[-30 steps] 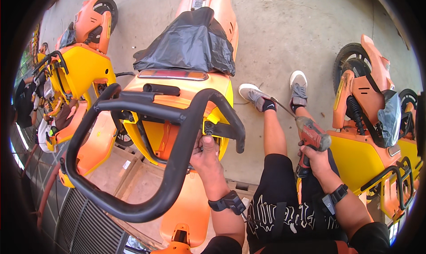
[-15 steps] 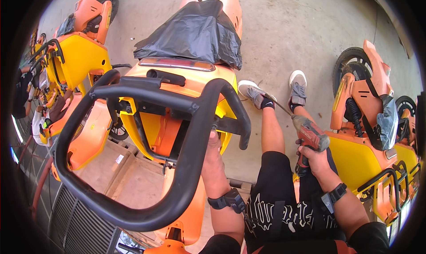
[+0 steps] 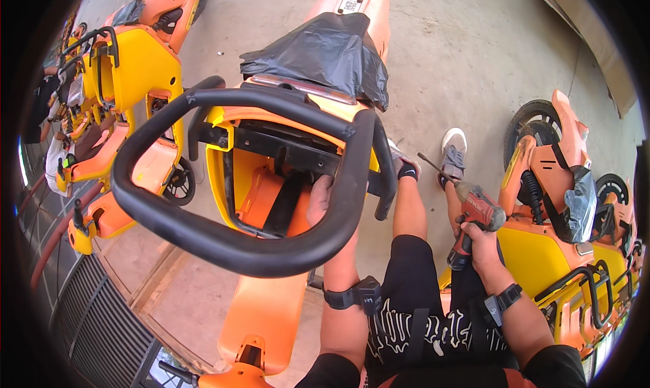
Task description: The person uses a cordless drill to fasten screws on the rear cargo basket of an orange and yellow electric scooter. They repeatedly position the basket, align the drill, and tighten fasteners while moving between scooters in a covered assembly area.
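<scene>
Red cordless driver [image 3: 479, 210] in the right hand [image 3: 479, 242], left hand [image 3: 320, 200] behind a scooter's black tubular rack [image 3: 223, 235].
The right fingers are wrapped around the driver's handle, right of the orange-and-yellow scooter [image 3: 215, 175], its long bit [image 3: 439, 166] pointing far and left; the left fingers are partly hidden, so their grip cannot be told. Black plastic sheeting [image 3: 318, 53] covers the scooter beyond the rack.
</scene>
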Motion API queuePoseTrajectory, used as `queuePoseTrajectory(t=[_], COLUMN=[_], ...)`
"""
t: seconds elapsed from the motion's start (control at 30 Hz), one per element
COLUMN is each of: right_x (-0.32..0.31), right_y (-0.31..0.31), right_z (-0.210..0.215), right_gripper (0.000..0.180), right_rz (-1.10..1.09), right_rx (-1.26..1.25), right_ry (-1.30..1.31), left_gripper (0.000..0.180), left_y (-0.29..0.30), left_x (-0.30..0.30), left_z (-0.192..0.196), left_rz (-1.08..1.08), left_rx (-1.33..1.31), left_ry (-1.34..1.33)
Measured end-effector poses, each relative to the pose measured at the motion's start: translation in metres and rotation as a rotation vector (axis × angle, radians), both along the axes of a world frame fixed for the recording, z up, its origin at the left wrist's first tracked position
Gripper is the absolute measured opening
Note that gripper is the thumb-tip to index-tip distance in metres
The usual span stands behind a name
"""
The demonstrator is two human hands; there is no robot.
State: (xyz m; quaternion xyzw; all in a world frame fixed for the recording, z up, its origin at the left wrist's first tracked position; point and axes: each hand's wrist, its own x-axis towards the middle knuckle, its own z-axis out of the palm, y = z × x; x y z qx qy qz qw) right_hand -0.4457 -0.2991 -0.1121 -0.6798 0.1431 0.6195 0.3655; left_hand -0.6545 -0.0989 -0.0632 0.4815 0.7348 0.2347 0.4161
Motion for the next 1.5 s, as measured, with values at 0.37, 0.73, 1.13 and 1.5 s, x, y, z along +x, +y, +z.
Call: queuePoseTrajectory(t=[0.37, 0.73, 1.13, 1.5], right_x=[-0.006, -0.006, -0.002, 0.0], right_y=[-0.01, -0.015, 0.0, -0.003], right_z=[-0.003, -0.006, 0.001, -0.004], right_gripper=[0.042, 0.04, 0.039, 0.038], right_rz=[0.049, 0.057, 0.046, 0.004], right_rx=[0.019, 0.054, 0.046, 0.036], right_ry=[0.014, -0.036, -0.017, 0.018], left_gripper=[0.033, 0.015, 0.021, 0.024], left_y=[0.0, -0.014, -0.019, -0.012], left_x=[0.013, 0.006, -0.007, -0.002], left_z=[0.01, -0.01, -0.016, -0.003], left_rz=[0.154, -0.089, -0.172, -0.25], left_rx=[0.08, 0.572, 0.447, 0.597], left_ry=[-0.135, 0.234, 0.127, 0.226])
